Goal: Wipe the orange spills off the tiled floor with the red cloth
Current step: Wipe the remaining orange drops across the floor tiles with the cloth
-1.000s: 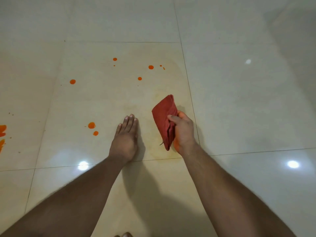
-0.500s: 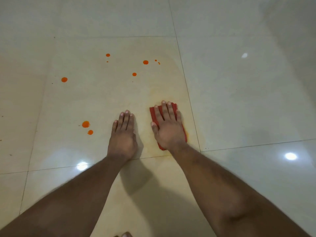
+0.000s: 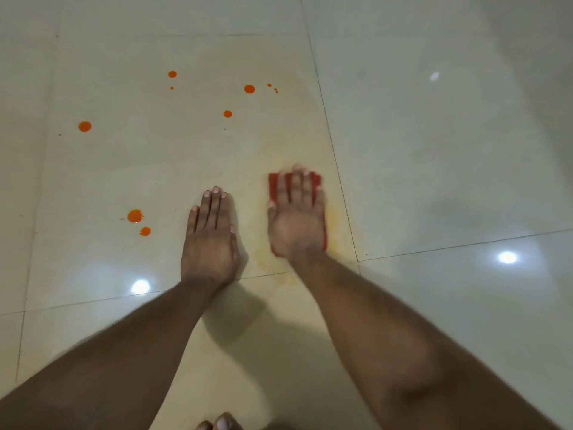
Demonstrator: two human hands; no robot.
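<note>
The red cloth [image 3: 323,221] lies flat on the cream tiled floor [image 3: 155,166], mostly hidden under my right hand [image 3: 296,218], which presses on it with straight fingers. My left hand [image 3: 210,240] rests flat on the tile to the left of it, palm down. A faint orange smear [image 3: 336,218] surrounds the cloth. Several orange drops remain on the same tile: two [image 3: 135,216] left of my left hand, one [image 3: 85,126] farther left, and others [image 3: 249,89] beyond the hands.
Grout lines [image 3: 328,135] run just right of the cloth and below both wrists. Glossy tiles with lamp reflections [image 3: 507,257] stretch to the right. My toes [image 3: 221,423] show at the bottom edge.
My right hand, which gripped the raised cloth a second ago, laid it flat on the tile and now presses on it. The left hand has stayed planted.
</note>
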